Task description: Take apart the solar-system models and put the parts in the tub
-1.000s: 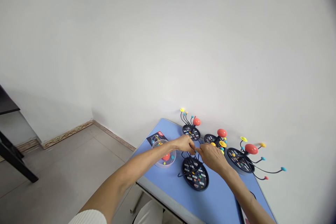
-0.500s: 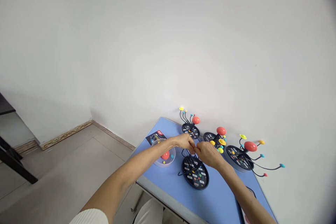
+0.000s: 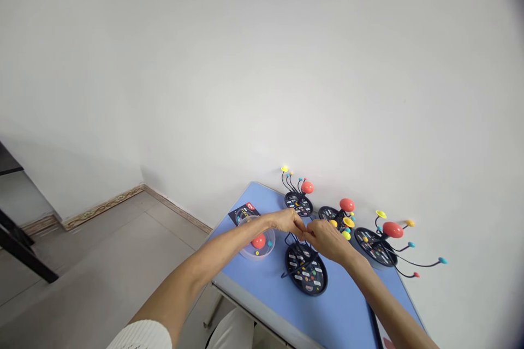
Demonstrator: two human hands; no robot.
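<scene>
My left hand (image 3: 289,222) and my right hand (image 3: 327,239) meet with pinched fingertips above a solar system model (image 3: 306,271). Its round black base carries printed planets and labels, and bare black curved rods rise from it. The rod tops run up to my fingers, which cover whatever is pinched there. Left of the model is a clear plastic bowl (image 3: 270,253) holding a large red ball (image 3: 258,240) and small coloured balls. My left forearm passes over part of the bowl.
Along the wall stand three models with planets on their rods: one at the back left (image 3: 298,203), one in the middle (image 3: 346,205) and one at the right (image 3: 392,230). A dark printed booklet (image 3: 241,212) lies behind the bowl. A black-edged flat item (image 3: 382,332) is partly under my right forearm.
Both hands stay pinched together over the rods, with only slight shifts. A small blue spot seen between the fingertips earlier is now hidden. The view has moved a little.
</scene>
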